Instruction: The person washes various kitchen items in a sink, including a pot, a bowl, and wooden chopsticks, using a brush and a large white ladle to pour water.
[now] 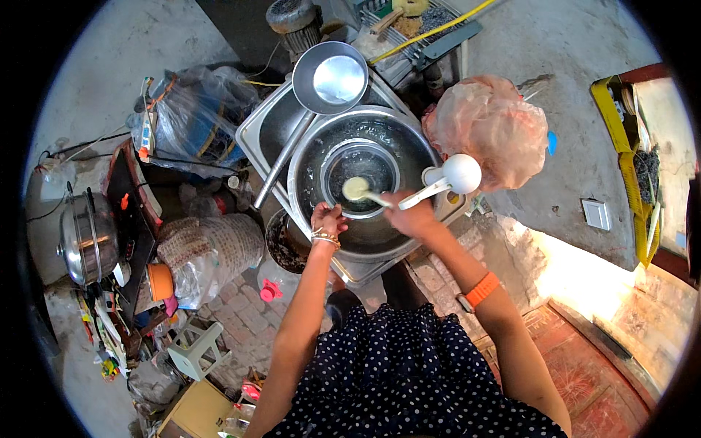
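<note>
A large metal basin (pixel 298 159) with water rests on a steel sink. Within it sits a smaller round metal bowl (pixel 327 164). My right hand (pixel 409 216), slightly blurred, grips the handle of a pale round-headed scrubbing brush (pixel 356 188), whose head is over the small bowl. My left hand (pixel 328 218) is at the small bowl's lower left; whether its fingers pinch the rim I cannot tell. Just above my right hand is a white long-handled item with a round head (pixel 463 173); what supports it is unclear. A long-handled metal ladle or pan (pixel 330 78) lies across the sink's upper edge.
The metal sink (pixel 246 123) extends left beyond the basin. A pinkish plastic bag (pixel 487 131) bulges at the right. A dark-stained pan (pixel 285 241) is below left. Further left stand a lidded steel pot (pixel 87 238), an orange container (pixel 160 281) and a plastic stool (pixel 197 350).
</note>
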Demonstrator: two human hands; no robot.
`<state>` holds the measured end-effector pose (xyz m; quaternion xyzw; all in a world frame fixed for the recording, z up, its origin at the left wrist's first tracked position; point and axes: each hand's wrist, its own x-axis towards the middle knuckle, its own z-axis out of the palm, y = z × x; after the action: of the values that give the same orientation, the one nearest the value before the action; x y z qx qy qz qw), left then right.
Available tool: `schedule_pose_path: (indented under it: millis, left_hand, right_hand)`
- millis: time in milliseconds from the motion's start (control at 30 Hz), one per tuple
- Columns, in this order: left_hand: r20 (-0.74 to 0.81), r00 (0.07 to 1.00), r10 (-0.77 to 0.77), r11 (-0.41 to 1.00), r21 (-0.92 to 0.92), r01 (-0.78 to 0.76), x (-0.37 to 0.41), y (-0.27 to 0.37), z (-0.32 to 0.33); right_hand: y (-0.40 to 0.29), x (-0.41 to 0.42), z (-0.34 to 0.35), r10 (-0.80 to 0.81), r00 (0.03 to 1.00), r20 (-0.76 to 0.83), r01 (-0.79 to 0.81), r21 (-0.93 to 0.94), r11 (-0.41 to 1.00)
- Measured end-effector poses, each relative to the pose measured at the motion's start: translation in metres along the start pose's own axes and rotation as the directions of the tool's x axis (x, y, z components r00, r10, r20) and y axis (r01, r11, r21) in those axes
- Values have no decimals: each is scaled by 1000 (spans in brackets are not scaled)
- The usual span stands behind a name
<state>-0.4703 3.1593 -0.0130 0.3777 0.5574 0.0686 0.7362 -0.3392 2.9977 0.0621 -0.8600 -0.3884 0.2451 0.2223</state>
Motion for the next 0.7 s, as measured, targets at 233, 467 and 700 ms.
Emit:
schedule_pose_path:
  millis: [233,467,700]
  left_hand:
    - [36,972,233,962,136,-236,-8,16,-7]
    - [49,923,382,897,223,-383,-4,20,-16]
    - [42,977,209,962,169,-213,-13,17,-7]
  right_hand:
    - [-4,4,7,-46,999,26,45,12,999]
    - [-9,-1,12,-62,989,134,41,155,987]
    - [7,9,33,-162,982,-102,180,209,961]
